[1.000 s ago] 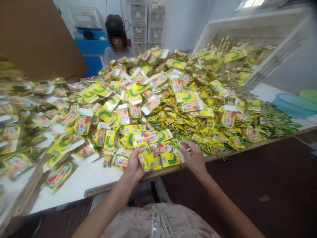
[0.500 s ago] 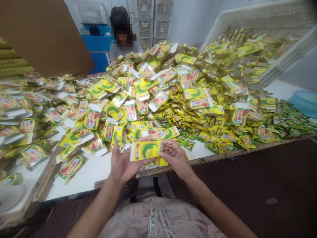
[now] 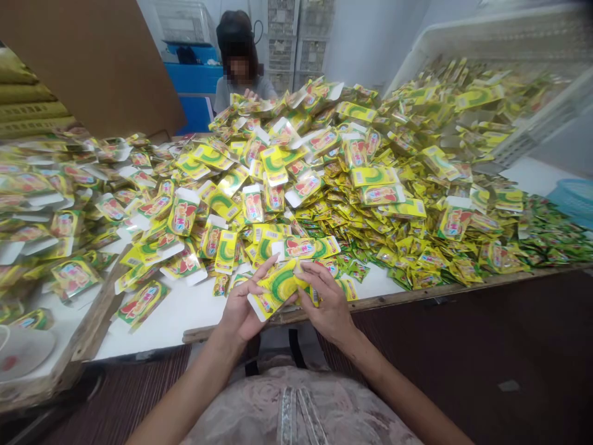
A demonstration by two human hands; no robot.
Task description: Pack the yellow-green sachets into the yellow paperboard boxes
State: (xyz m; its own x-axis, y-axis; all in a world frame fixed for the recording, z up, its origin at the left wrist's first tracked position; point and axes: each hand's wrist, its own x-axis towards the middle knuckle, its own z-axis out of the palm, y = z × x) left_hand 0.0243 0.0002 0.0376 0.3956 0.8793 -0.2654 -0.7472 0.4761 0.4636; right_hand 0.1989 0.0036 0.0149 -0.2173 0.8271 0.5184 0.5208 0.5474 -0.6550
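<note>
- Lower middle of the frame: the left hand (image 3: 241, 306), fingers spread along the side and underneath, holds a small, glossy yellow carton (image 3: 281, 284) of thin printed card.
- Just right of it: the right hand (image 3: 330, 304), fingers bent and close together, grips the carton's other end. Whether its flap there is folded in is hard to tell behind the fingers.
- The carton is a flat, oblong box, tilted, with a curved green band on its face and a pale edge at lower left.
- Across the middle: a heap of similar cartons (image 3: 275, 165), many with white flaps sticking out, beside crinkled, shiny yellow sachets (image 3: 365, 232).
- Right edge: flat green sachets (image 3: 560, 238), below a blue, see-through plastic basin (image 3: 574, 201).
- Below the heap: a smooth white tabletop (image 3: 173, 309) edged with rough, worn wooden strips (image 3: 384, 303).
- Upper right: a tipped white plastic crate (image 3: 445, 36) with slotted sides, full of packets.
- Upper left: a flat brown board (image 3: 102, 62) leans beside plump yellow sacks (image 3: 28, 93).
- Upper middle: a person in a grey top (image 3: 222, 93) behind the heap.
</note>
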